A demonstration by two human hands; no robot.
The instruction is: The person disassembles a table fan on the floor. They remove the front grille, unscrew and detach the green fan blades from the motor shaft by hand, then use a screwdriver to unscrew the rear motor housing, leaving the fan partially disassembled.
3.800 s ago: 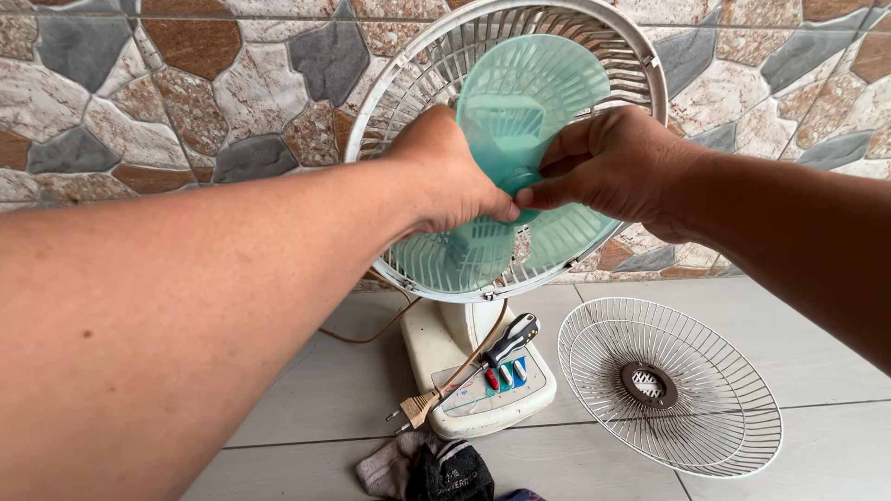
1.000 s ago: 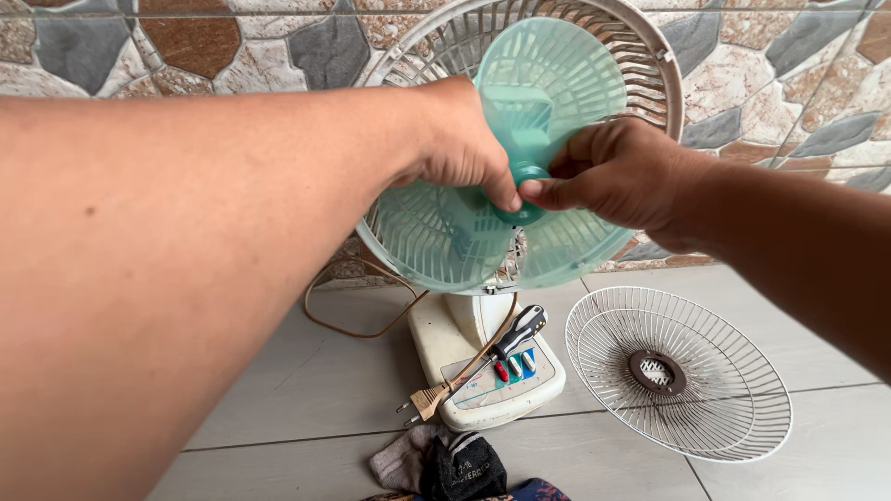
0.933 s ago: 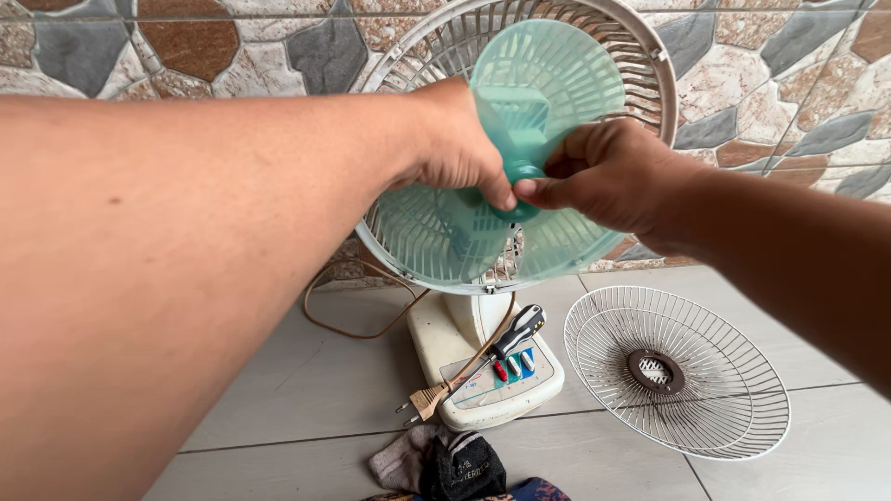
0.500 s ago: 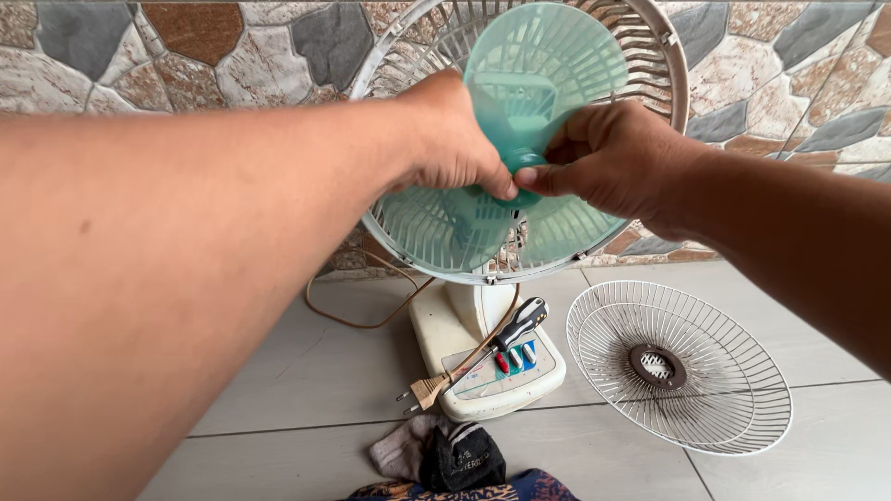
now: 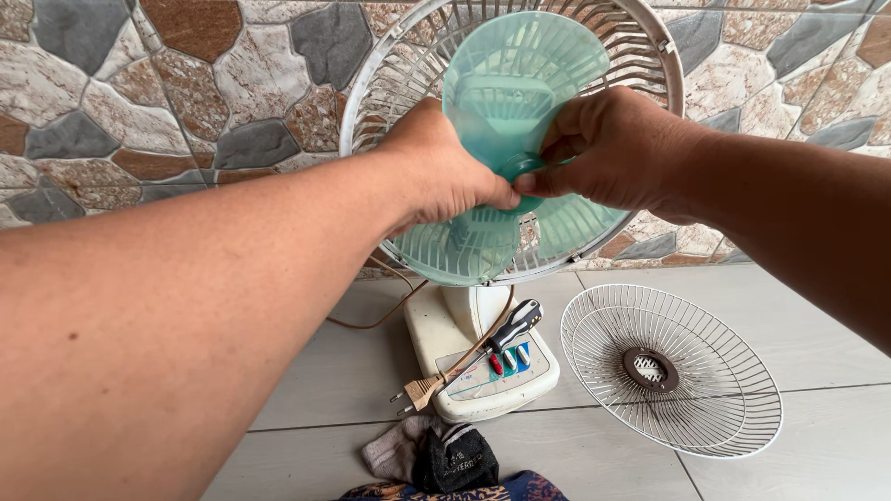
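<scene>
Stone-patterned wall (image 5: 139, 102) at the far side; pale tiled floor (image 5: 817, 306) below. White desk fan, rear guard (image 5: 650, 56) upright against the wall, base (image 5: 464, 353) on the floor. Translucent teal blade (image 5: 520, 83) sits in front of the guard, centre of view. Left hand (image 5: 445, 176) clenched around the blade near its hub; right hand (image 5: 613, 148) pinching the teal hub cap (image 5: 522, 169) between thumb and fingers. Detached front grille (image 5: 668, 366) lies flat on the floor, right of the base. Screwdriver (image 5: 513, 325) and plug (image 5: 419, 391) rest on the base. Dark cloth (image 5: 445, 455) nearest.
</scene>
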